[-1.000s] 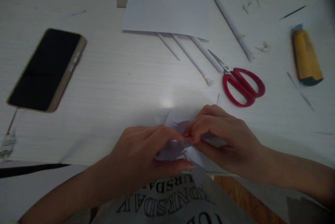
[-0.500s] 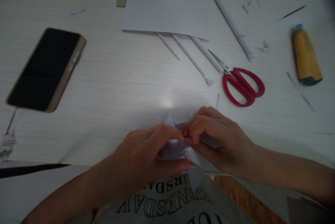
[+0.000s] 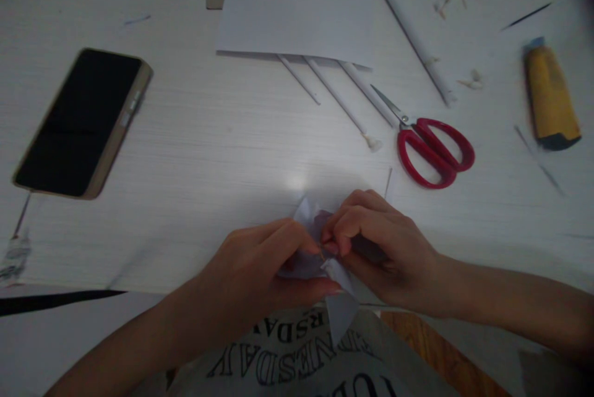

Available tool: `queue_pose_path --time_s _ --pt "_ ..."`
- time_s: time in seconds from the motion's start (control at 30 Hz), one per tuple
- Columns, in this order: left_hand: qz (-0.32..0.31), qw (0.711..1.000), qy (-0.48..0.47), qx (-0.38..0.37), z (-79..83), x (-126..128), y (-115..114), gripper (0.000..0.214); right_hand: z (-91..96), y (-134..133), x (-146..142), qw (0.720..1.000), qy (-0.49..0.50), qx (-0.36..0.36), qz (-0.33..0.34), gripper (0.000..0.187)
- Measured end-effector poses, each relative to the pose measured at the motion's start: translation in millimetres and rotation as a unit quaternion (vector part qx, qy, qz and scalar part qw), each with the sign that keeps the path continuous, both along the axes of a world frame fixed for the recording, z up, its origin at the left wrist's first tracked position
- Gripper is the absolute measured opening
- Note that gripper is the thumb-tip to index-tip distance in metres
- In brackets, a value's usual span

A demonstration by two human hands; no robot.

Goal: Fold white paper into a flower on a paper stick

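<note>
A folded piece of white paper [image 3: 342,313] with pointed corners is between my hands at the table's near edge. My left hand [image 3: 266,264] is closed on it from the left, thumb below and index finger above. My right hand [image 3: 383,242] pinches at the paper's middle, its thumb and fingertip meeting close to my left index fingertip. Something thin and yellowish shows at the fingertips; too small to name. Much of the paper is hidden behind my fingers.
Red-handled scissors [image 3: 436,153] lie beyond my right hand, beside rolled paper sticks [image 3: 336,97] that stick out from under a white sheet [image 3: 297,7]. Another paper roll [image 3: 415,44] lies farther right. A phone [image 3: 83,122] is at left, a yellow tube [image 3: 552,97] at far right.
Both hands keep nearly the same place, fingertips shifting slightly at the paper's middle. The paper's lower point has swung a little to the left. The view has shifted slightly.
</note>
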State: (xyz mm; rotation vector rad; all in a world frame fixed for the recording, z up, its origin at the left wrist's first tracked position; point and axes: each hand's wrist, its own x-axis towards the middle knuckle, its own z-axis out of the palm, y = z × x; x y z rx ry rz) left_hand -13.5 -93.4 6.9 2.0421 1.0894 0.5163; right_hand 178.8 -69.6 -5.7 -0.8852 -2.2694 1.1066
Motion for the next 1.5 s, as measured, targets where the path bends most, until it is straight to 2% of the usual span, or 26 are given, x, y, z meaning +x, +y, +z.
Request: queue_pose_path --time_s 0.6,1.23,1.5 --pt "0.003 1.0 0.008 -0.011 -1.5 -0.5 -0.8 0.021 -0.4 0.5 -1.6 0.999 -0.026 0.02 0.013 0.01" --pt "0.003 1.0 -0.002 -0.005 -2.4 -0.3 -1.0 0.021 0.4 1.6 -1.9 0.999 -0.021 0.006 0.024 0.012" --pt "0.006 1.0 0.003 -0.024 -1.7 1.5 -0.2 0.021 0.3 1.7 -1.2 1.0 -0.019 -0.001 0.023 0.014"
